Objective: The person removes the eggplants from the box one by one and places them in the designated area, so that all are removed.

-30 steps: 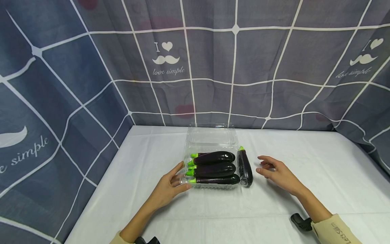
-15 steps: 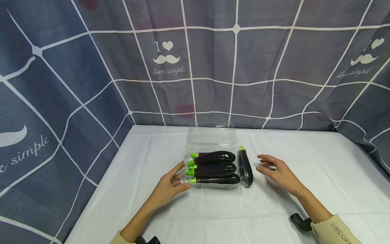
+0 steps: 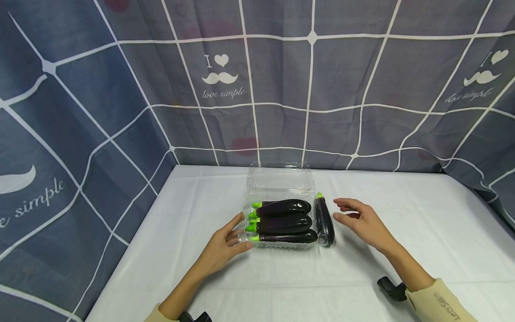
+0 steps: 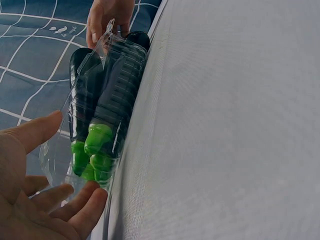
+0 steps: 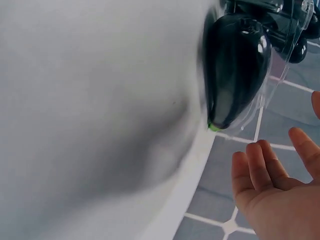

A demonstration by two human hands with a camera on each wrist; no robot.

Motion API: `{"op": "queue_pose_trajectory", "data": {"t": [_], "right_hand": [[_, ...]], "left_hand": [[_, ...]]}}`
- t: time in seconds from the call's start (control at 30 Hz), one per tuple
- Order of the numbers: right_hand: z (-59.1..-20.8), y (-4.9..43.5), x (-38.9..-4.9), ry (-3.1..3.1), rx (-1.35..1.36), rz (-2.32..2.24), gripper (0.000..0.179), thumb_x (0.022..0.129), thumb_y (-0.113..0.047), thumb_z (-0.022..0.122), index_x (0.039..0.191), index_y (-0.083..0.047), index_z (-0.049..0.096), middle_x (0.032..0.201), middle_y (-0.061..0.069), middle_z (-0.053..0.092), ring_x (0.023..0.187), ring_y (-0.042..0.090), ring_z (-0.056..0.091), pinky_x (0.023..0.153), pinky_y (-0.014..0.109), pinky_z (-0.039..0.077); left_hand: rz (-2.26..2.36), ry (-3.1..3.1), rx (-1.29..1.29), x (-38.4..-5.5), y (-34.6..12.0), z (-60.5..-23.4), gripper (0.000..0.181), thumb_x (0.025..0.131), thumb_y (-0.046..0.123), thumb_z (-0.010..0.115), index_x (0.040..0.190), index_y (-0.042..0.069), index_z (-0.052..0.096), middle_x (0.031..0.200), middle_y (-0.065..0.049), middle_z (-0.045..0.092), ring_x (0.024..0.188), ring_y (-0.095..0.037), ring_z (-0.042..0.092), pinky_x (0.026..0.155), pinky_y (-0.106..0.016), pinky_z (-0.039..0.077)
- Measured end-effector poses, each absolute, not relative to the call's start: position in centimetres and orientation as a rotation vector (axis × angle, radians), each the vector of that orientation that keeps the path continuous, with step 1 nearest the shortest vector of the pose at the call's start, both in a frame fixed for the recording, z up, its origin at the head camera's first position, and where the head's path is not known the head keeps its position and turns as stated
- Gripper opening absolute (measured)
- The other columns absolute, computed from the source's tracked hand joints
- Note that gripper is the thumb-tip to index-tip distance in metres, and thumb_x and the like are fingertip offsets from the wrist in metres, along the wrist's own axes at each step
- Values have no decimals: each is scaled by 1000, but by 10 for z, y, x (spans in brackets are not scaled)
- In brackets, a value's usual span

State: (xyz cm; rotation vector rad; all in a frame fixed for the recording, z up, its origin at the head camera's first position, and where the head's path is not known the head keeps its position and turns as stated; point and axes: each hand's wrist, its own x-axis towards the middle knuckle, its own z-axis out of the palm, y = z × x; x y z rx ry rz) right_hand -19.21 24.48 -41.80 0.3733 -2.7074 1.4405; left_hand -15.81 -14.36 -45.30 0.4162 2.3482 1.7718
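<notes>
In the head view there are six eggplants, going by their six green tips; some are partly hidden. There is one box and one table. There is one left hand and one right hand, two sleeves and two black gadgets. Two white hearts show, and three white mustaches.

Grey-blue fabric curtains with white grid lines and moustache prints hang behind and beside a white cloth-covered tabletop.
</notes>
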Motion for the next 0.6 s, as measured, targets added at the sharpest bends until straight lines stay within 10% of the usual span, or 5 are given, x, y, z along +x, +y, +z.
{"op": "queue_pose_trajectory", "data": {"t": [0.6], "right_hand": [[-399,211,-202,-2596,587,1544,37,93,-11,70,128,-1,63,122,17,61,112,36,56,94,34,52]], "left_hand": [[1791,2350,402,-158,-143,-452,88,87,20,79,156,8,27,159,-9,27,134,-35,43,104,-34,44]]}}
